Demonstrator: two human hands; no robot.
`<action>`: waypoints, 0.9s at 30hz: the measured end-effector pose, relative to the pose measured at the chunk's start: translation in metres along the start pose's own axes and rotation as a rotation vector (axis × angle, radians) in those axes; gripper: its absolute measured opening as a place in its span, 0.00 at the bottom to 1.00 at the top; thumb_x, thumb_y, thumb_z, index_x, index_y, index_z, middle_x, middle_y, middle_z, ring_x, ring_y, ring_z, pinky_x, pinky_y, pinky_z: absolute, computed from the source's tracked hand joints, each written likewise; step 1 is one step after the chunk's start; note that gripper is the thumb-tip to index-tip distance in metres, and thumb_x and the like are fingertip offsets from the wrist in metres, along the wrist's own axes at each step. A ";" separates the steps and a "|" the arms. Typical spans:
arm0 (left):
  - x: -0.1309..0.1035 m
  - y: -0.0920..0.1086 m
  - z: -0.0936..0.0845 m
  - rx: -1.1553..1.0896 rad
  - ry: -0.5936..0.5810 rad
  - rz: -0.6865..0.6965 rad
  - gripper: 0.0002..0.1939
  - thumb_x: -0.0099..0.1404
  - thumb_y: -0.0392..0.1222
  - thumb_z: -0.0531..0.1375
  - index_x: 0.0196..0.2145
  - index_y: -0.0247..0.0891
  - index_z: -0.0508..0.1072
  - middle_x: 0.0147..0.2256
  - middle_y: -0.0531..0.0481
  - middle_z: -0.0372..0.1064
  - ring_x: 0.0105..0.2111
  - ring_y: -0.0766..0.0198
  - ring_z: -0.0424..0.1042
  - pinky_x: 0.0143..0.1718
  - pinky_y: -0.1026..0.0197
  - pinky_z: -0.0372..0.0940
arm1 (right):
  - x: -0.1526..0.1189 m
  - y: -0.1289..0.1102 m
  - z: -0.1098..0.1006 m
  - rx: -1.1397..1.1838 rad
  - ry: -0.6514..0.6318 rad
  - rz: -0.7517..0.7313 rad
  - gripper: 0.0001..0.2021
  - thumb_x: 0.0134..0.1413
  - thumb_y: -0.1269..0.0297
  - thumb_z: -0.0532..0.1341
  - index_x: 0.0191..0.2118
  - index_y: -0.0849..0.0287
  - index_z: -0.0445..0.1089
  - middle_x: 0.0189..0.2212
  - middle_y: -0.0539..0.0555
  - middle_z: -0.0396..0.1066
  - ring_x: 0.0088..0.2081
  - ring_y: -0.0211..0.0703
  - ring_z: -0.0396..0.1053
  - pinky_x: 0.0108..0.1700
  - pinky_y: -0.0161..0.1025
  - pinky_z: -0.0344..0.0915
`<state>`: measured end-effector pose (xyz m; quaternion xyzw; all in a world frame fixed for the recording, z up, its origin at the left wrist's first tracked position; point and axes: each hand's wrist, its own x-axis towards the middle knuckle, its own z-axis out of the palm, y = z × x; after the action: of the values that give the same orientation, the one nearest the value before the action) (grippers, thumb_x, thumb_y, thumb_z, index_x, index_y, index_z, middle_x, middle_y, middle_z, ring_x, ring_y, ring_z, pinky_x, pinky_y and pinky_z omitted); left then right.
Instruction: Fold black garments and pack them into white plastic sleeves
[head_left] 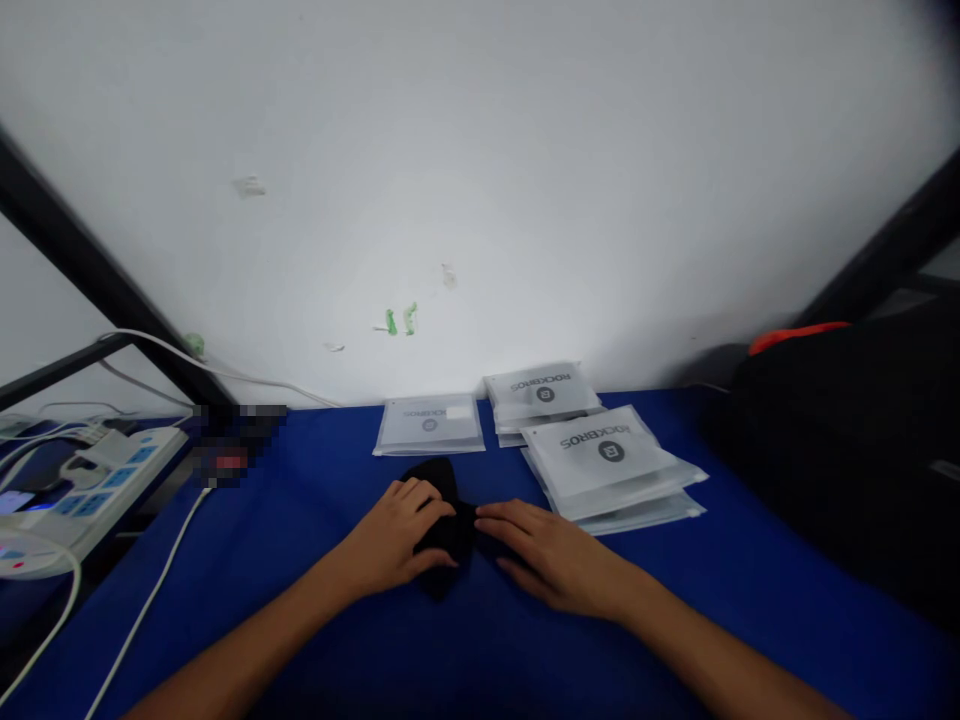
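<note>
White plastic makes up the long power strip with blue sockets (116,480) at my far left, and a thin white cable (135,620) slants down beside it, perhaps put at the edge to stay out of my way. Next comes my left hand (397,530), bent over a small black piece, seemingly soft fabric (435,475), lying on the deep-blue table surface (480,660) in front of me; thumb and fingers stand well parted across it, resting on top rather than closed, probably to steady it. Behind it a flat frosted plastic zip pouch (427,425) lies against the wall side. My right hand (562,560) reaches in from the other side, fingers nearly straight and close together, tips at the black piece's right edge; I cannot tell whether they pinch it. Beyond that hand, more frosted pouches with dark lettering (611,455) overlap in loose piles, likely set there to be within reach. Farthest right bulks a large black object with an orange edge (847,450).
</note>
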<state>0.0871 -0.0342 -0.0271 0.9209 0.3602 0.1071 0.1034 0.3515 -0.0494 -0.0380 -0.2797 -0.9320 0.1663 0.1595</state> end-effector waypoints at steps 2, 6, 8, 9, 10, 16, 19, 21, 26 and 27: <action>-0.001 -0.001 0.000 -0.018 0.047 0.000 0.13 0.64 0.36 0.60 0.48 0.39 0.68 0.43 0.45 0.67 0.43 0.54 0.66 0.45 0.51 0.63 | 0.002 -0.003 0.001 -0.041 -0.021 -0.028 0.23 0.61 0.69 0.54 0.62 0.63 0.59 0.60 0.64 0.62 0.58 0.51 0.62 0.59 0.49 0.62; -0.011 -0.001 0.001 -0.202 0.289 0.002 0.17 0.65 0.27 0.50 0.50 0.38 0.66 0.45 0.43 0.66 0.46 0.58 0.67 0.48 0.54 0.66 | 0.006 -0.007 0.003 -0.087 -0.074 -0.057 0.24 0.63 0.66 0.55 0.63 0.59 0.59 0.60 0.63 0.62 0.57 0.52 0.64 0.58 0.50 0.62; -0.020 -0.003 0.001 -0.255 0.314 0.043 0.18 0.66 0.27 0.49 0.52 0.39 0.65 0.47 0.42 0.65 0.49 0.58 0.67 0.51 0.54 0.66 | 0.007 -0.007 0.004 -0.086 -0.084 -0.039 0.24 0.63 0.64 0.55 0.63 0.60 0.59 0.60 0.63 0.62 0.58 0.52 0.63 0.59 0.50 0.61; -0.025 -0.004 0.002 -0.266 0.294 0.067 0.18 0.66 0.28 0.50 0.52 0.39 0.64 0.48 0.42 0.66 0.50 0.58 0.67 0.52 0.54 0.66 | 0.007 -0.006 0.004 -0.077 -0.084 -0.029 0.25 0.63 0.63 0.56 0.64 0.61 0.58 0.60 0.63 0.62 0.58 0.52 0.63 0.60 0.50 0.61; -0.030 -0.006 0.002 -0.276 0.272 0.087 0.18 0.67 0.28 0.50 0.52 0.40 0.65 0.48 0.42 0.66 0.51 0.58 0.67 0.54 0.53 0.66 | 0.007 -0.004 0.004 -0.065 -0.086 -0.018 0.25 0.63 0.63 0.56 0.64 0.62 0.58 0.60 0.63 0.62 0.59 0.52 0.62 0.60 0.50 0.60; -0.043 -0.014 0.000 -0.459 0.222 0.081 0.05 0.66 0.33 0.57 0.39 0.39 0.68 0.43 0.44 0.70 0.50 0.58 0.69 0.54 0.52 0.65 | 0.006 0.001 0.006 -0.029 -0.109 0.006 0.23 0.62 0.62 0.57 0.61 0.63 0.63 0.59 0.63 0.64 0.60 0.53 0.61 0.61 0.50 0.59; -0.041 -0.015 -0.003 -0.588 0.207 -0.025 0.09 0.61 0.37 0.65 0.31 0.39 0.66 0.40 0.46 0.71 0.47 0.57 0.70 0.50 0.53 0.66 | 0.006 0.001 0.006 -0.024 -0.105 0.010 0.22 0.62 0.62 0.57 0.60 0.63 0.64 0.59 0.64 0.64 0.60 0.54 0.61 0.61 0.51 0.60; -0.041 -0.015 -0.004 -0.631 0.209 -0.075 0.15 0.57 0.37 0.67 0.27 0.39 0.61 0.40 0.46 0.70 0.46 0.57 0.70 0.48 0.54 0.65 | 0.007 0.001 0.006 -0.032 -0.111 0.013 0.22 0.62 0.62 0.57 0.59 0.65 0.64 0.59 0.65 0.64 0.60 0.55 0.61 0.61 0.52 0.60; -0.044 -0.004 0.001 -0.478 0.094 -0.009 0.13 0.58 0.29 0.60 0.26 0.39 0.58 0.44 0.44 0.66 0.48 0.57 0.65 0.48 0.56 0.63 | 0.004 0.001 0.005 -0.016 -0.075 0.031 0.22 0.61 0.64 0.57 0.60 0.64 0.62 0.59 0.64 0.63 0.59 0.53 0.62 0.60 0.51 0.61; -0.044 -0.001 0.004 -0.430 0.094 0.000 0.12 0.57 0.28 0.59 0.26 0.39 0.57 0.45 0.44 0.65 0.48 0.57 0.64 0.47 0.56 0.63 | 0.003 0.001 0.005 -0.001 -0.039 0.035 0.24 0.60 0.64 0.58 0.61 0.63 0.60 0.60 0.65 0.62 0.60 0.53 0.61 0.60 0.51 0.61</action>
<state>0.0564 -0.0639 -0.0369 0.8717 0.3334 0.2244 0.2804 0.3477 -0.0484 -0.0423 -0.2928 -0.9300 0.1738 0.1384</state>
